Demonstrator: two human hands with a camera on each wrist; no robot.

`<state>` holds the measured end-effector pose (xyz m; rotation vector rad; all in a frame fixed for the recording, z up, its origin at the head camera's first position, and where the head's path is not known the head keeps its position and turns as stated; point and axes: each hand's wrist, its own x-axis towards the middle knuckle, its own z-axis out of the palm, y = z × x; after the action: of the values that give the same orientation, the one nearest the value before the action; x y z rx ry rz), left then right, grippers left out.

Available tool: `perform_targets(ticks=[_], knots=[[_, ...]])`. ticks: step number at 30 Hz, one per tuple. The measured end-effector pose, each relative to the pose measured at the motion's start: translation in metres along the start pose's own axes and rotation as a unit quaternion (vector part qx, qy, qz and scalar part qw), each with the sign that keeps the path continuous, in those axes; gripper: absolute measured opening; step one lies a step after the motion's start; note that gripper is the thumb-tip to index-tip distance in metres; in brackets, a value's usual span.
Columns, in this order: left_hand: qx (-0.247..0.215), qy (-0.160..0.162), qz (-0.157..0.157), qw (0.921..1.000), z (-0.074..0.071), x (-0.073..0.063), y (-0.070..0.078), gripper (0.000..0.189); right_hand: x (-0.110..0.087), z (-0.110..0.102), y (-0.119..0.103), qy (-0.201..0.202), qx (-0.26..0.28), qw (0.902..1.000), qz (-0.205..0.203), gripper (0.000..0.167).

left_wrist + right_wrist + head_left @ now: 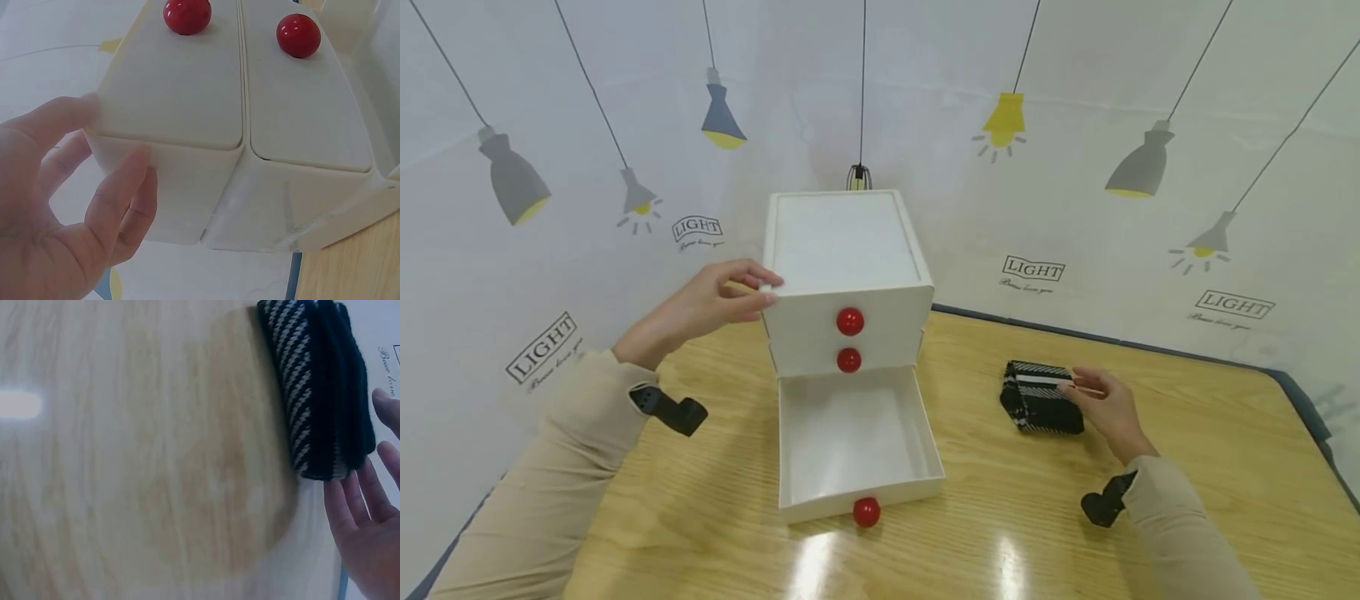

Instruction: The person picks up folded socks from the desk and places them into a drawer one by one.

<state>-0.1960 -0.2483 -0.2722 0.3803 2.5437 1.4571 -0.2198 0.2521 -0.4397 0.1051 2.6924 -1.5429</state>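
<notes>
A white drawer cabinet (850, 242) with red ball knobs stands on the wooden table. Its bottom drawer (857, 433) is pulled out and nothing lies in it; the two drawers above are closed. My left hand (722, 292) holds the cabinet's top left front corner, fingers bent over the edge, as the left wrist view also shows. On the right lies a folded black-and-white knitted cloth (1045, 408), with slanted stripes in the right wrist view. My right hand (1108, 408) is at its right end, fingertips right at the edge and thumb apart from the fingers.
The light wooden table (700, 500) carries both things. Behind it hangs a pale backdrop (940, 150) printed with lamps and the word LIGHT. Black wrist camera mounts (670, 408) sit on both sleeves. The drawer's red knob (867, 512) juts toward me.
</notes>
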Motion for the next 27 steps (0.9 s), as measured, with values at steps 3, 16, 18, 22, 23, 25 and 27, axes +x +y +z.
perform_targets(ticks=[3,16,18,22,23,25,27], knots=[[-0.001,0.000,0.002,1.0000,0.0007,0.0003,0.0003,0.039,-0.0013,-0.0018,0.0025,-0.032,-0.001,0.9995,0.003,0.069],[0.001,-0.002,-0.003,1.0000,-0.0003,-0.0005,0.0011,0.040,0.0026,0.0010,0.0082,-0.065,0.001,0.9978,0.015,0.074],[0.002,-0.003,-0.004,1.0000,-0.0007,-0.0013,0.0014,0.041,0.0026,0.0020,0.0080,-0.065,0.001,0.9978,0.016,0.073],[0.002,-0.003,-0.002,1.0000,-0.0008,-0.0023,0.0015,0.041,0.0016,0.0033,0.0059,-0.067,0.006,0.9974,0.025,0.070],[0.003,-0.003,0.000,1.0000,-0.0006,-0.0022,0.0015,0.040,0.0015,0.0035,0.0054,-0.067,0.008,0.9973,0.028,0.070],[0.005,-0.003,0.005,1.0000,-0.0004,-0.0018,0.0017,0.039,0.0012,0.0037,0.0048,-0.066,0.011,0.9972,0.034,0.070],[0.007,-0.003,0.010,0.9999,-0.0001,-0.0015,0.0018,0.037,0.0007,0.0039,0.0042,-0.062,0.013,0.9974,0.035,0.070]])
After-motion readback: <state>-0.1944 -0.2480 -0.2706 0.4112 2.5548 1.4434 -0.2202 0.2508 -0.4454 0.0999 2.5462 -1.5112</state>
